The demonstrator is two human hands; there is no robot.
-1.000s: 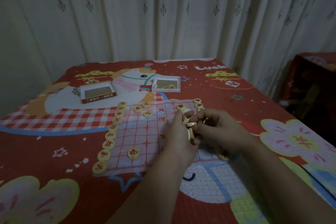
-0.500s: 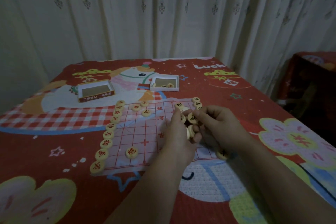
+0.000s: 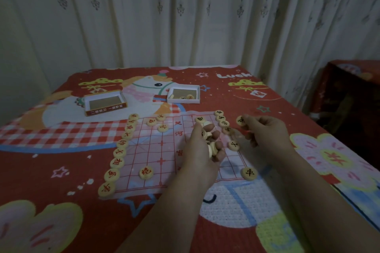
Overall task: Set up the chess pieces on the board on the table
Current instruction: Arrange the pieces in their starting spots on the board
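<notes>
Presently, the left hand (image 3: 202,150) sits at frame centre over the board (image 3: 164,150), fingers curled round a clutch of loose discs (image 3: 208,136). At 3 o'clock from it, well apart, the right hand (image 3: 265,133) pinches a single disc (image 3: 240,120) between thumb and forefinger, held just off the board's right edge.

The board lies flat on the bench (image 3: 61,201), which is covered by a red cartoon-print cloth. A column of red-marked discs (image 3: 121,146) lines the board's left edge. A shorter column of black-marked discs (image 3: 223,122) runs down the right edge, from 12 o'clock of the left hand. One black-marked disc (image 3: 249,173) sits at the board's near right corner, at 5 o'clock from the left hand. A red-marked disc (image 3: 146,172) rests inside the grid at 8 o'clock.

At 11 o'clock of the board: an orange-sided box tray (image 3: 105,103). At 12 o'clock: a white box tray (image 3: 183,94) holding a few discs. Curtains (image 3: 185,16) hang behind.
</notes>
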